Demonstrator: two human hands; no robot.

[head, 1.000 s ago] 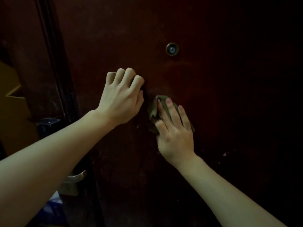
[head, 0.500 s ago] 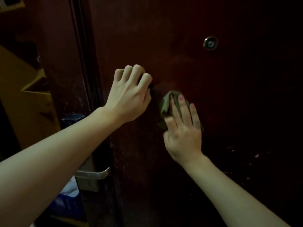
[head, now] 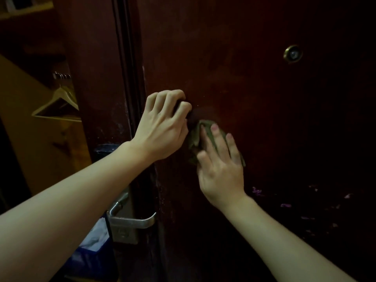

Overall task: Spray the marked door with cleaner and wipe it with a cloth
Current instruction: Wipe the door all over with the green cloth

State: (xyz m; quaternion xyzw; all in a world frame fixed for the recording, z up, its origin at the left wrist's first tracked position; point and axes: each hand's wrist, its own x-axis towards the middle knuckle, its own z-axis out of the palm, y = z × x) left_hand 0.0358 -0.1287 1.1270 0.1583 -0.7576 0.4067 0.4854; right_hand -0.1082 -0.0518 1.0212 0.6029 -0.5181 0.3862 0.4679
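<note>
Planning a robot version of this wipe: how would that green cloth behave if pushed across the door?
The cloth looks crumpled and folded, so probably floppy. It would likely bunch beyond the right hand whose fingers press it against the door. Probably light.

At your ten o'clock: pale clothes hanger point(head: 59, 102) in dim wooden closet point(head: 24, 123). At your seven o'clock: white crumpled material point(head: 94, 237) above blue container point(head: 89, 261), partly hidden.

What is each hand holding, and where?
The right hand presses a green cloth flat against the door, fingers over its middle. The left hand curls around something dark, unidentifiable.
</note>
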